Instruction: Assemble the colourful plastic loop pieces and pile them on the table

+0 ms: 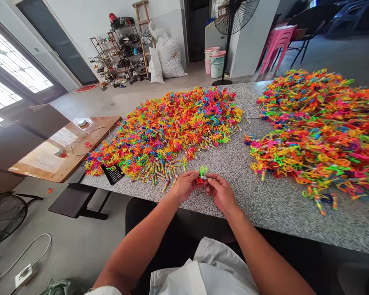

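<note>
My left hand [184, 185] and my right hand [222, 191] meet just above the near edge of the speckled stone table [233, 164]. Between their fingertips is a small bright green looped plastic piece [204, 169], with a red plastic piece [199, 180] against the left fingers. My right thumb and forefinger pinch the small whitish end by the green loops. Fingers partly hide both pieces. Left of my hands lie several short striped tubes [155, 172], in front of a large heap of coloured looped plastic pieces [175, 123].
A second big heap [320, 139] covers the table's right side, with a few loose striped tubes [318, 204] near its front. A black slotted tray [113, 175] sits at the left edge. Beyond are a wooden board [70, 143], a standing fan [230, 24] and white sacks [170, 57].
</note>
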The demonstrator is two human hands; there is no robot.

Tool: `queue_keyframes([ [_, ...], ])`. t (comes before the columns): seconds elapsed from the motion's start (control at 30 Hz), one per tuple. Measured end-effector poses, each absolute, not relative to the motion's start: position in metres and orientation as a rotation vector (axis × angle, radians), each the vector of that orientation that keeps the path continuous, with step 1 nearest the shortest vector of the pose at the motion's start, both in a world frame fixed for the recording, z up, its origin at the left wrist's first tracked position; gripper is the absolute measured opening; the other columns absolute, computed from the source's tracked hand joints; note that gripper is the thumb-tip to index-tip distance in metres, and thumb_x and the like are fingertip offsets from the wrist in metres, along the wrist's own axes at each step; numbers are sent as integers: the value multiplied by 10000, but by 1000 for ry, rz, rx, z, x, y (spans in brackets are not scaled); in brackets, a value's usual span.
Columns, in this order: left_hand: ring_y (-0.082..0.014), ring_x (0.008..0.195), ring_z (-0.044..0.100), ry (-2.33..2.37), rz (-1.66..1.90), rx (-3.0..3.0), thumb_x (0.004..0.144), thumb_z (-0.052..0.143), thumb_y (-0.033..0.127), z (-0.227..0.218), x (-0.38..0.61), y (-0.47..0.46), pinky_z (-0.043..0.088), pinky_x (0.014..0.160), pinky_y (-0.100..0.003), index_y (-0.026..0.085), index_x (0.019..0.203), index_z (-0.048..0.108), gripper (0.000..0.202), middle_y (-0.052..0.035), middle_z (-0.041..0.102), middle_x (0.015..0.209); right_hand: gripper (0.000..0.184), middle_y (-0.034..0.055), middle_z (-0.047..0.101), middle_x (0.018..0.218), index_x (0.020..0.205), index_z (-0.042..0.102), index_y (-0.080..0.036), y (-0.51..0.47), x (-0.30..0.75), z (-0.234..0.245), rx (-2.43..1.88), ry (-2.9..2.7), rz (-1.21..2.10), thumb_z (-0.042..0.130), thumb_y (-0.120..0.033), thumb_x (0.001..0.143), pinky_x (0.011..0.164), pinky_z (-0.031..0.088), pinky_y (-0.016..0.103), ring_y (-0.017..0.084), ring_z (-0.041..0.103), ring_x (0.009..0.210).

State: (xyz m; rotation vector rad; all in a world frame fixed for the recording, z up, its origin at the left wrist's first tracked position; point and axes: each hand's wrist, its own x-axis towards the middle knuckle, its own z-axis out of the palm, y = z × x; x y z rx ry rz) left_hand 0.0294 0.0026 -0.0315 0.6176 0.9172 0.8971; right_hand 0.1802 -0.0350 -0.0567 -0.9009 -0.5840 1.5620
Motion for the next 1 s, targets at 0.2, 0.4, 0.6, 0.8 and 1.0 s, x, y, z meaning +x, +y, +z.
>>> queue_keyframes([
  [0.2,-141,727,684,921,873,635,788,835,376,-33,28,0,590,810,-322,128,846,681,298,-43,715,792,296,-17,683,732,941,693,-222,-37,183,-62,-853,-521,1604,848,-349,724,467,472,234,104,550,538],
  [0.4,-154,742,703,909,805,663,779,833,303,-34,22,1,587,792,-318,127,789,668,241,-63,739,803,283,-19,666,709,916,696,-209,-38,184,-60,-864,-536,1585,846,-355,726,459,465,237,106,544,531],
  [0.6,-151,711,700,901,840,581,795,806,236,-31,23,-2,593,770,-311,123,805,672,176,-56,728,782,282,-9,674,708,923,694,-219,-41,180,-57,-939,-633,1451,824,-407,758,478,482,252,117,551,536],
  [0.8,-167,760,733,864,807,522,851,740,172,-29,23,-3,605,788,-301,104,848,692,84,-91,748,839,272,-21,644,676,886,692,-214,-39,182,-54,-882,-539,1568,839,-373,721,450,467,244,108,529,507],
  [1.0,-154,680,715,912,807,457,866,713,153,-34,22,-1,611,705,-292,120,853,672,54,-71,735,795,296,6,681,698,925,682,-233,-42,186,-55,-1111,-842,1295,804,-463,785,483,492,283,146,577,524],
])
